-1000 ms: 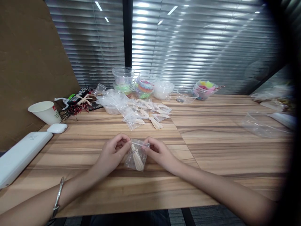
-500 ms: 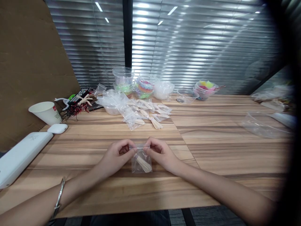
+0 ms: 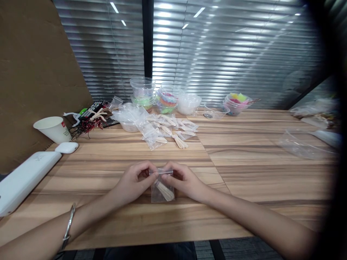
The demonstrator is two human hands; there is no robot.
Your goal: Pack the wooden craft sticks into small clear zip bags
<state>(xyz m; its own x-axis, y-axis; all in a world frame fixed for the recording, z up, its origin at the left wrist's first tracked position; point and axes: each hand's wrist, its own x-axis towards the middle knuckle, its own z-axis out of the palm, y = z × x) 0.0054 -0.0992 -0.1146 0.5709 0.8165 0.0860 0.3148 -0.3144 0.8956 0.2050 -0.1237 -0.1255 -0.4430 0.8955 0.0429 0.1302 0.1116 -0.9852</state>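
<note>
A small clear zip bag point(image 3: 155, 196) is held up just above the table near its front, with a pale tassel-like bundle point(image 3: 166, 191) slanting inside it. My left hand point(image 3: 135, 179) pinches the bag's upper left part between thumb and fingers. At the upper right my right hand point(image 3: 185, 180) pinches it the same way, its thumb on the near face. Beyond both hands lies a pile of similar filled zip bags point(image 3: 154, 131), with one loose pale bundle point(image 3: 180, 141) at its near edge.
Clear tubs with coloured contents point(image 3: 166, 101) line the back by the blinds. On the left are a paper cup point(image 3: 54, 130), a white case point(image 3: 66, 147), a long white device point(image 3: 29, 180) and a keyboard point(image 3: 93, 108). Clear plastic point(image 3: 298, 144) lies right.
My right thumb and fingers have shifted left along the bag's top, closer to my left hand. The bag has dropped slightly.
</note>
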